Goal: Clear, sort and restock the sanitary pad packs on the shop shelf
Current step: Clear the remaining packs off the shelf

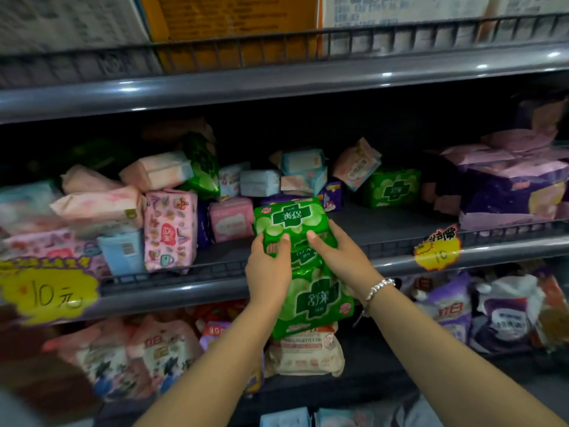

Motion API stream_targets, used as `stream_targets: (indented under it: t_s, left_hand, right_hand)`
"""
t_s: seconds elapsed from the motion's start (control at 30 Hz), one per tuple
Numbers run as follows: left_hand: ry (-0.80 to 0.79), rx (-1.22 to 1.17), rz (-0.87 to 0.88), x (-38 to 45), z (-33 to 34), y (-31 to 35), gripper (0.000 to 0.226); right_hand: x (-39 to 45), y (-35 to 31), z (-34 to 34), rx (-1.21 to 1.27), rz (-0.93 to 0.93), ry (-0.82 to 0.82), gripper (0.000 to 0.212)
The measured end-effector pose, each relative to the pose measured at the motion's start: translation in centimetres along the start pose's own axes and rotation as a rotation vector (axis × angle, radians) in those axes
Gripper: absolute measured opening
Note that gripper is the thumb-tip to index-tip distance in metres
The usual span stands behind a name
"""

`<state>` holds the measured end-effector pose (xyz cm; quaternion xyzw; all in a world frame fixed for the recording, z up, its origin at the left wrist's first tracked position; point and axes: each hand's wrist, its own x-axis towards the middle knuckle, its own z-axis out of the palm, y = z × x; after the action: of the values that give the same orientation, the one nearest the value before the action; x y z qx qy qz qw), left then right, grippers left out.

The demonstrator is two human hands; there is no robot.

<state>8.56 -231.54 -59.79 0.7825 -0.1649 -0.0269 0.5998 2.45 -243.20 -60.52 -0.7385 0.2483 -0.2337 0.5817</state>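
Observation:
Both hands hold a stack of green sanitary pad packs in front of the middle shelf (308, 266). My left hand (267, 266) grips the stack's left side, thumb on the top green pack (286, 215). My right hand (341, 254), with a bead bracelet on its wrist, grips the right side. A lower green pack (317, 298) hangs beneath, over the shelf's front rail. On the middle shelf lie jumbled pink, blue, purple and green packs, among them a pink patterned pack (171, 229) and another green pack (391, 188).
Yellow price tags (49, 295) (437, 249) hang on the middle shelf's rail. Purple-and-pink packs (508, 186) are stacked at the right. The lower shelf holds more packs (304, 349). The upper shelf (277, 84) carries large boxes. Bare shelf floor (385, 223) shows right of my hands.

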Motion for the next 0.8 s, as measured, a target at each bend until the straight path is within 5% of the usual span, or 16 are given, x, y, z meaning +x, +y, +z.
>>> stream_targets:
  t_s: [0.2, 0.3, 0.5, 0.67, 0.8]
  left_hand:
    - [0.039, -0.079, -0.102, 0.1, 0.1, 0.1, 0.053]
    - [0.059, -0.207, -0.232, 0.3, -0.1, -0.3, 0.052]
    - [0.103, -0.332, -0.41, 4.5, 2.5, -4.9, 0.083]
    - [0.042, -0.589, -0.452, 1.5, 0.8, -0.4, 0.053]
    - [0.021, -0.641, -0.489, 2.1, 0.7, -0.1, 0.068]
  right_hand:
    - [-0.1, 0.4, 0.3, 0.08, 0.016, 0.055, 0.07]
    - [-0.4, 0.6, 0.7, 0.115, 0.038, 0.048, 0.088]
    - [-0.4, 0.9, 0.5, 0.132, 0.046, 0.024, 0.112]
    - [-0.9, 1.1, -0.9, 0.214, 0.033, -0.166, 0.116]
    - [-0.7, 1.8, -2.1, 0.212, 0.031, -0.273, 0.13]
